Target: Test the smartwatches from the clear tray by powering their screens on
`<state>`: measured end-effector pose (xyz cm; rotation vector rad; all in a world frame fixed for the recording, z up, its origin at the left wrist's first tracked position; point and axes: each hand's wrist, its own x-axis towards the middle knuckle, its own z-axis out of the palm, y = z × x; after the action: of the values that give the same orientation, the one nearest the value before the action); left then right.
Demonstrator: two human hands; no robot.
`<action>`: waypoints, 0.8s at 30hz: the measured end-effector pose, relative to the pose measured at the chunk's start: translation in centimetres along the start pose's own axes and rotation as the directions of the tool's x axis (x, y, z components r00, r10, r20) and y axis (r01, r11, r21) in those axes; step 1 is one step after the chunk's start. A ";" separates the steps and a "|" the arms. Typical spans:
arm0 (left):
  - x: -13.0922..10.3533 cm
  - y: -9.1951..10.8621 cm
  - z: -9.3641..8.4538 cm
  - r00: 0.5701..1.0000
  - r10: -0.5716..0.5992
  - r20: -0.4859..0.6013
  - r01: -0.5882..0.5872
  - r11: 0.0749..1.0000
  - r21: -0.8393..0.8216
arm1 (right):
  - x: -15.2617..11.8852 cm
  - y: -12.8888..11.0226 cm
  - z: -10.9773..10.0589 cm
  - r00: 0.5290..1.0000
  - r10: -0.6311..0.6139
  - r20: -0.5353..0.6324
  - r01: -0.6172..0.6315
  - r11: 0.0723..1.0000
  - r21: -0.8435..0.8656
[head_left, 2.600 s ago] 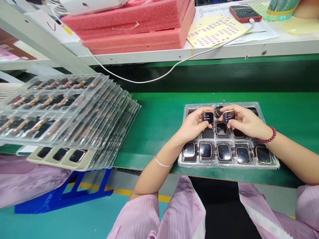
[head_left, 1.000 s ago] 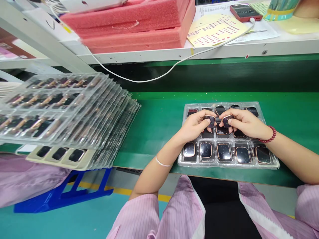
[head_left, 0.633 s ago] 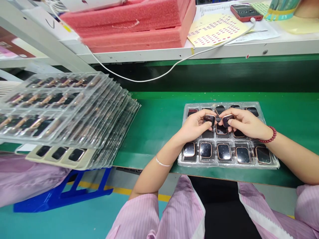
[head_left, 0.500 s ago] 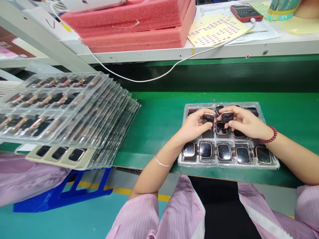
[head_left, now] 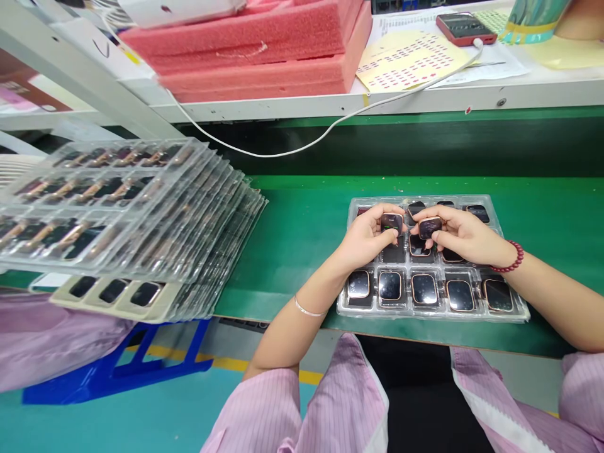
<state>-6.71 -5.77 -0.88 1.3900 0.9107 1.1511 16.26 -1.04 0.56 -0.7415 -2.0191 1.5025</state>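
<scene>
My left hand [head_left: 370,237] is closed around a square smartwatch body [head_left: 391,223] with a gold rim, its screen facing up and the thumb on its lower edge. A second smartwatch [head_left: 430,227] of the same look is gripped in my right hand [head_left: 465,234], tilted, with the thumb at its bottom corner. Both are held side by side just over a clear plastic tray [head_left: 516,309]. Several more smartwatch bodies, such as a front-row one [head_left: 425,289], lie in its pockets. My hands hide part of the back and middle rows.
A leaning stack of clear trays [head_left: 207,214] filled with watch bodies stands at the left, above a cream tray [head_left: 163,308]. Red foam blocks [head_left: 264,75] and a phone [head_left: 465,28] sit on the shelf. A white cable [head_left: 283,154] droops over its edge. A blue stool [head_left: 117,371] is below.
The left watch has shifted slightly left and its screen now shows small green marks. The right watch has tilted and dropped a little. Both stay in my hands.
</scene>
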 end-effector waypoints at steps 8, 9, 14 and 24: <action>-0.1 0.1 0.0 0.999 -0.045 -0.013 0.045 0.999 -0.015 | 0.0 -0.3 0.0 0.999 0.028 0.018 -0.028 0.999 0.019; -0.1 0.1 0.0 0.999 -0.050 -0.018 0.049 0.999 -0.013 | 0.0 -0.4 0.0 0.999 0.029 0.015 -0.029 0.999 0.023; -0.1 0.2 0.1 0.998 -0.047 -0.033 0.047 0.999 0.014 | 0.0 -0.5 0.1 1.000 0.002 0.012 -0.003 0.999 0.033; -0.1 0.0 -0.2 0.999 -0.048 -0.022 0.048 0.999 -0.023 | -0.1 -0.3 0.1 1.000 0.009 0.023 -0.009 0.999 0.040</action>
<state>-6.89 -5.82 -0.89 1.3330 0.9399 1.1389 16.24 -1.23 0.80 -0.7210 -1.9987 1.5593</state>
